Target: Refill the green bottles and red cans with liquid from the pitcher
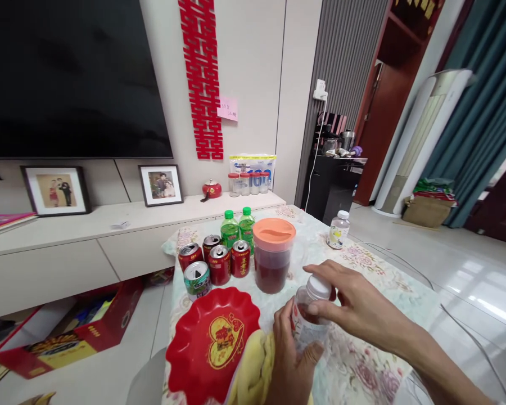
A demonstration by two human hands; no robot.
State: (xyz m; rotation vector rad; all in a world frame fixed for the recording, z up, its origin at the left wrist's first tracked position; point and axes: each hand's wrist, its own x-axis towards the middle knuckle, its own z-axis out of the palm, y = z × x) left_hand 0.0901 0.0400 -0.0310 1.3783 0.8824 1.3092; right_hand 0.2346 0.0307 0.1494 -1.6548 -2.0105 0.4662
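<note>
A clear plastic bottle (304, 332) with a white cap (320, 286) stands close in front of me on the flowered tablecloth. My left hand (293, 351) is wrapped round its lower body. The fingers of my right hand (349, 298) curl about the cap, with the thumb across the bottle's neck. Just beyond is a pitcher (272, 267) of dark red liquid under an orange lid (274, 232). A yellow cloth (253, 368) lies beside my left hand, overlapping the edge of a red scalloped tray (189, 343).
Several opened drink cans (220, 264) cluster left of the pitcher, with two green-capped bottles (230, 228) behind them. Another white-capped bottle (338, 230) stands at the table's far right. A low cabinet (152, 225) runs along the wall, holding glass jars (244, 185).
</note>
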